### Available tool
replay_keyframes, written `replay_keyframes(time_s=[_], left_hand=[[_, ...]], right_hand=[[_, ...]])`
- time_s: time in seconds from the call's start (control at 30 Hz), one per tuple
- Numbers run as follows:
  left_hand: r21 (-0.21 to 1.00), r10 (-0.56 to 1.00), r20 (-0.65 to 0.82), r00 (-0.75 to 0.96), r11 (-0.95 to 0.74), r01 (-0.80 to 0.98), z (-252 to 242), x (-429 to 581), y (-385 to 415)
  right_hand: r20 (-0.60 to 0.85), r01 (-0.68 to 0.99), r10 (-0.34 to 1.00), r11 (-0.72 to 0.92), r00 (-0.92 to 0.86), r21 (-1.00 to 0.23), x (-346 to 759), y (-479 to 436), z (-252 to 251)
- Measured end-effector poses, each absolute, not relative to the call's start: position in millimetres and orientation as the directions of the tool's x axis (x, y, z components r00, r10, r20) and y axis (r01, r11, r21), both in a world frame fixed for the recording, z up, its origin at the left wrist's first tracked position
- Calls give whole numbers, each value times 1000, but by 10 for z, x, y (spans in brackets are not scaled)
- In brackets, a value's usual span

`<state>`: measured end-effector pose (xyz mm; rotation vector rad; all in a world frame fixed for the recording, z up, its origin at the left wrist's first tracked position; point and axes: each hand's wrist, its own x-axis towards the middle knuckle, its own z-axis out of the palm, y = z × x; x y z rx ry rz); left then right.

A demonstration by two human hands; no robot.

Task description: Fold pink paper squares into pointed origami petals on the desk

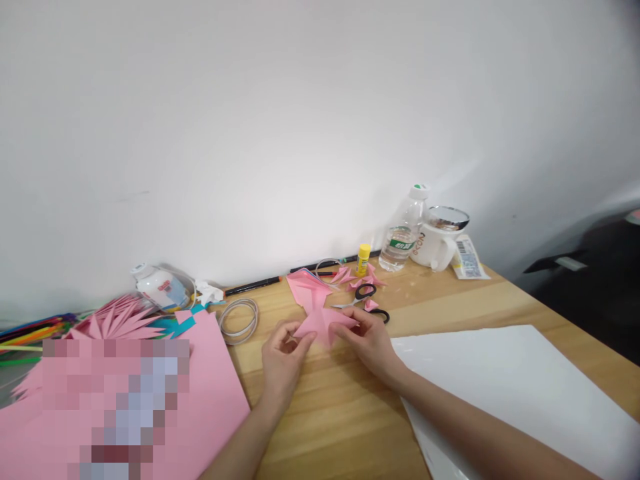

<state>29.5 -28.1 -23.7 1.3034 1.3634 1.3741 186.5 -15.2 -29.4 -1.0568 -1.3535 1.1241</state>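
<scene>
A folded pink paper piece (323, 323) with pointed corners is held between my two hands above the wooden table. My left hand (283, 353) pinches its left point between thumb and fingers. On the other side, my right hand (367, 340) is closed on its right part. Just behind it lies a stack of folded pink paper (306, 288). Black-handled scissors (365, 291) rest beyond my right hand, among small pink folded bits (371, 305). A yellow glue stick (363, 260) stands upright behind them.
White sheet (500, 387) at right; large pink sheets (215, 380) at left, partly pixelated. Along the wall stand a water bottle (403, 230), a white mug (433, 247) and a tipped white bottle (163, 288). A tape roll (240, 321) and black marker (253, 287) lie nearby.
</scene>
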Motion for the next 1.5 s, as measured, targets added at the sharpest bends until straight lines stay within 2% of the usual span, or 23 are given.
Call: replay_keyframes(time_s=[0.13,0.27,0.37,0.5,0.67,0.8,0.93,1.0,1.07,1.2,1.27,1.37,1.5], left_hand=[[954,953,270,-136,-246,174,-271,288,-298],[887,905,423,38,-423,186,-286,272,-309],[803,855,502,127,-516,298,-294,245,-293],[729,814,574,87,-556,399,-298,218,-291],[691,791,610,36,-554,463,-230,238,-344],[744,827,562,20,-516,425,-188,254,-357],[823,859,508,-66,-461,332,-218,281,-346],[901,896,415,-158,-381,206,-229,307,-336],[965,943,263,-205,-261,37,-224,330,-322],[981,998,-17,-57,5,-194,-195,340,-296],[973,997,-81,15,82,-214,-192,330,-294],[976,994,-110,24,113,-187,-206,318,-302],[979,994,-110,-3,108,-172,-228,317,-306]], right_hand=[[308,10,950,308,-43,-951,1858,-178,-316],[507,106,860,510,-57,-853,1872,-160,-368],[582,142,809,588,-83,-796,1874,-140,-380],[594,157,796,606,-117,-780,1862,-149,-362],[455,145,888,460,-71,-876,1863,-171,-309],[251,-4,967,252,-49,-968,1861,-161,-269],[56,-100,995,47,-87,-994,1853,-155,-288],[56,-100,995,47,-87,-994,1849,-160,-299],[88,-106,991,78,-98,-991,1844,-167,-297],[139,-110,984,127,-109,-986,1832,-182,-279],[167,-65,981,160,-103,-985,1829,-188,-285],[167,-22,982,165,-89,-986,1827,-200,-315],[102,-100,989,92,-106,-991,1821,-215,-340]])
